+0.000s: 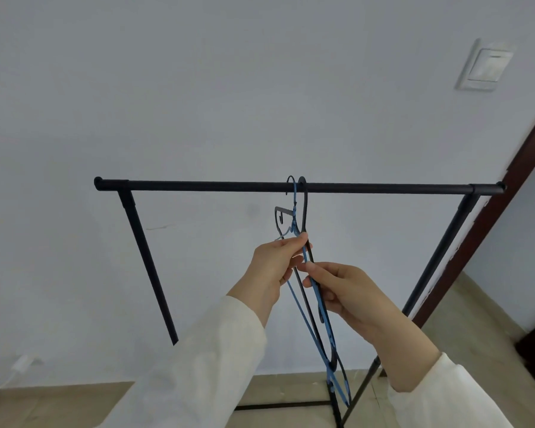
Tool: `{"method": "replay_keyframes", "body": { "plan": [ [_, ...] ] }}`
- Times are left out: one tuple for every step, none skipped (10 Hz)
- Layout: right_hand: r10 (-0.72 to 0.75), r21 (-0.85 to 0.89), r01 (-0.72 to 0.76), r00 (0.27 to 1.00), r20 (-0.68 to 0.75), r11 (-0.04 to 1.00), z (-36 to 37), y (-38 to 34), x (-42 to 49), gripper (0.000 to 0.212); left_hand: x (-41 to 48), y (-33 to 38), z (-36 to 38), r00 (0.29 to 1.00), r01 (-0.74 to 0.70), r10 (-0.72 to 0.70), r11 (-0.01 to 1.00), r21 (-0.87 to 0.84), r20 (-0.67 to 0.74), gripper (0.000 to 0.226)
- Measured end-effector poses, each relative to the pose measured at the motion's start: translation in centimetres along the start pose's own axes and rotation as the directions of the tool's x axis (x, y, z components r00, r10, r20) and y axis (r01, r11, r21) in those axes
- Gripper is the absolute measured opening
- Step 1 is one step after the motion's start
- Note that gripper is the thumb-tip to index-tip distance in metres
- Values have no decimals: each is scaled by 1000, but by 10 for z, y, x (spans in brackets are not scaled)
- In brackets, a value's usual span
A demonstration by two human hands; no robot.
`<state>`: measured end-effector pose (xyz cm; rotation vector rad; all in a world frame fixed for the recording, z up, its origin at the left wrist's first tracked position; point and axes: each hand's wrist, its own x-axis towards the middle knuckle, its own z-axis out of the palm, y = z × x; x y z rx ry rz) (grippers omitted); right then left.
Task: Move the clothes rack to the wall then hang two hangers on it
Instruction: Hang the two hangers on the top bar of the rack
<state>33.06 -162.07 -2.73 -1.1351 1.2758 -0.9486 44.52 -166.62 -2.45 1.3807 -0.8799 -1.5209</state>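
Note:
A black clothes rack [217, 185] stands close against the white wall, its top bar running across the middle of the view. Two hangers hook over the bar right of its centre: a blue hanger [323, 322] and a black hanger [305, 208], side by side and seen edge-on. My left hand [275, 264] pinches the hangers just below their necks. Slightly lower, my right hand [340, 288] grips their frames. Both hands wear white sleeves.
A white light switch [484, 67] sits high on the wall at right. A dark brown door frame [507, 196] runs down the right side next to the rack's right leg. A white plug and cable [19, 366] lie low at left. Beige tiled floor [59, 403] below.

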Motion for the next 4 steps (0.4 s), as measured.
{"method": "replay_keyframes", "body": {
  "plan": [
    [11,-19,-12,1000,-17,1000,1,1,-1,20,0,-3,-2,1000,16,-16,1000,-18,9,32],
    [36,-41,-36,999,-19,999,3,3,-4,19,-4,-5,-6,999,49,-49,998,-36,16,32],
    [49,-51,-50,999,-15,997,5,9,-6,22,-6,-11,-10,997,67,-66,997,-47,36,24],
    [53,-92,-58,997,-53,994,6,12,-9,32,-11,-12,-15,998,56,-55,998,-40,26,23]
  ]
}}
